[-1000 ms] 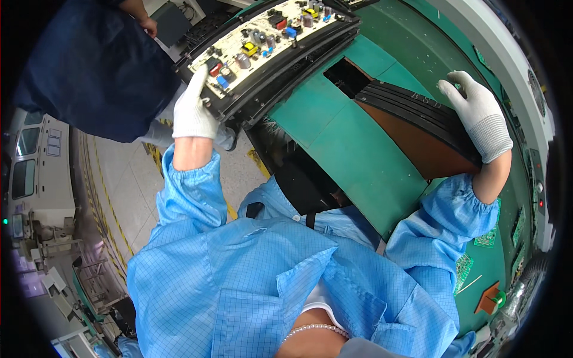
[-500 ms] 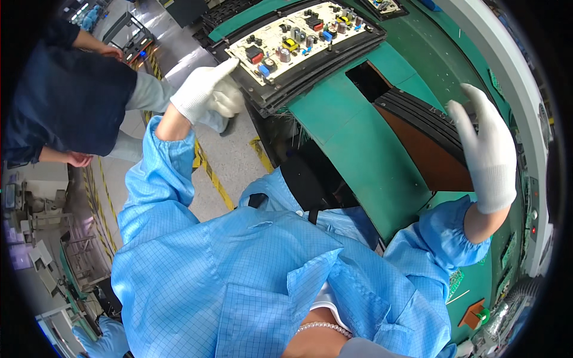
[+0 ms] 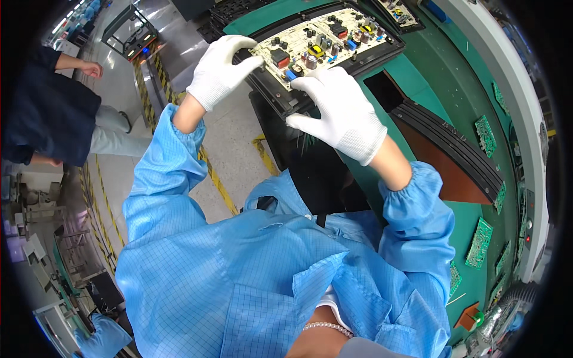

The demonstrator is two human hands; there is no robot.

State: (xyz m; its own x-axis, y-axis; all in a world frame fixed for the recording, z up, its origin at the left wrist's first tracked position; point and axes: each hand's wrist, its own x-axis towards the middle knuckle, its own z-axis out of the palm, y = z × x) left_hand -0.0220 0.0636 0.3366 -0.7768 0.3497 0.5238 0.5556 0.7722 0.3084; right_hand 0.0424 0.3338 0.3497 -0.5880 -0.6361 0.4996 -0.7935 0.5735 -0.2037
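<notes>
A cream circuit board (image 3: 322, 43) with yellow, red, blue and black parts lies in a black carrier (image 3: 279, 98) on the green bench. My left hand (image 3: 222, 73), in a white glove, is at the board's left end. Its thumb and fingers are apart over the carrier's edge. My right hand (image 3: 343, 113), also gloved, hovers by the near edge of the carrier. Its index finger reaches close to a blue part, with the thumb spread away from it. Neither hand shows anything held.
A stack of black-edged brown panels (image 3: 441, 155) stands on the bench to the right. Several green circuit boards (image 3: 479, 243) lie beyond it. A second carrier with a board (image 3: 401, 13) sits at the far side. A person in dark clothing (image 3: 54, 107) stands at left.
My right hand has come from beside the brown panels leftward to the carrier. My left hand has shifted slightly up and right to the board's end. The person at left has moved away leftward.
</notes>
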